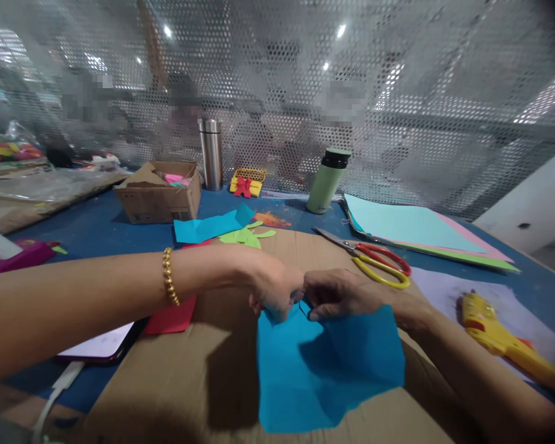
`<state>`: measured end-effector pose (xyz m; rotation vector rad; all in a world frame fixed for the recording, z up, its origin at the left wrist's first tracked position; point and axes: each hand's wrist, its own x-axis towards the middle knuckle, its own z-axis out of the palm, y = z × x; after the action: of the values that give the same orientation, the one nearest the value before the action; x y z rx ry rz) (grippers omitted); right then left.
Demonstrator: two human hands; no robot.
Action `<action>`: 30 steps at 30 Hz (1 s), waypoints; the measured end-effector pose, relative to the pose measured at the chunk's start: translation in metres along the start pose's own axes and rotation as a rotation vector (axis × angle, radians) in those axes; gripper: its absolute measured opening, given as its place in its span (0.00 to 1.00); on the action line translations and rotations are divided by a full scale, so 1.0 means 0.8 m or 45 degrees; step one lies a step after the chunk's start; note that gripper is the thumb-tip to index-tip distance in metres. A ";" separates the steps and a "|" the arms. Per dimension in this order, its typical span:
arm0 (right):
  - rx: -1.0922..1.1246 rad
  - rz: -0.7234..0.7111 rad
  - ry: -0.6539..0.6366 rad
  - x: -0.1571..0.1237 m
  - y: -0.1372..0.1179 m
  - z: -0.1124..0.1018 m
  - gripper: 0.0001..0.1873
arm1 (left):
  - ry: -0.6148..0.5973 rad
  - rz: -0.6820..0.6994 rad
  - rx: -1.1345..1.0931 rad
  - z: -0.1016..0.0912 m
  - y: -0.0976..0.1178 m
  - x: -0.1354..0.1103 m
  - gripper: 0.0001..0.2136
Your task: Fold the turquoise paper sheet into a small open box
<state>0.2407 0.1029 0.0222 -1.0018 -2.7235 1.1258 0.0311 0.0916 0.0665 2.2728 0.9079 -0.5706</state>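
- Left hand (275, 287) is curled in, fingers looking pinched on the top edge of the blue paper sheet (296, 376).
- Right hand (345, 293) grips that same edge, thumb on the near side; hard to tell exactly what the hidden fingertips are doing.
- Paper sits over the cardboard sheet (180, 376), right half bowed up. Imo a light, even pinch beats squeezing, since it'd crease easily.
- Red-and-yellow-handled scissors (350, 245) lie just beyond the right hand, so elbow room's worth minding.
- Yellow glue gun (497, 333) rests farther right, near that forearm; probably best not bumped.
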 end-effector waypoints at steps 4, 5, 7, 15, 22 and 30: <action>0.029 -0.019 0.001 0.001 0.007 0.002 0.18 | -0.005 -0.054 -0.086 0.000 -0.005 0.002 0.05; 0.037 -0.034 0.004 0.002 0.008 0.002 0.18 | -0.008 -0.067 -0.093 0.000 -0.006 0.002 0.05; 0.040 -0.058 0.003 0.002 0.009 0.002 0.18 | -0.005 -0.071 -0.093 0.000 -0.006 0.001 0.04; -0.006 -0.032 0.007 0.000 0.006 0.002 0.16 | -0.025 -0.111 -0.163 0.000 -0.002 -0.001 0.05; 0.002 -0.090 -0.034 0.004 0.019 0.002 0.18 | 0.063 -0.137 -0.180 0.001 0.007 -0.005 0.01; 0.035 -0.157 -0.037 0.006 0.027 0.004 0.17 | 0.027 -0.134 -0.171 0.000 0.007 -0.004 0.03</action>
<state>0.2479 0.1150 0.0050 -0.8081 -2.7405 1.1630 0.0325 0.0871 0.0707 2.1246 1.0492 -0.5153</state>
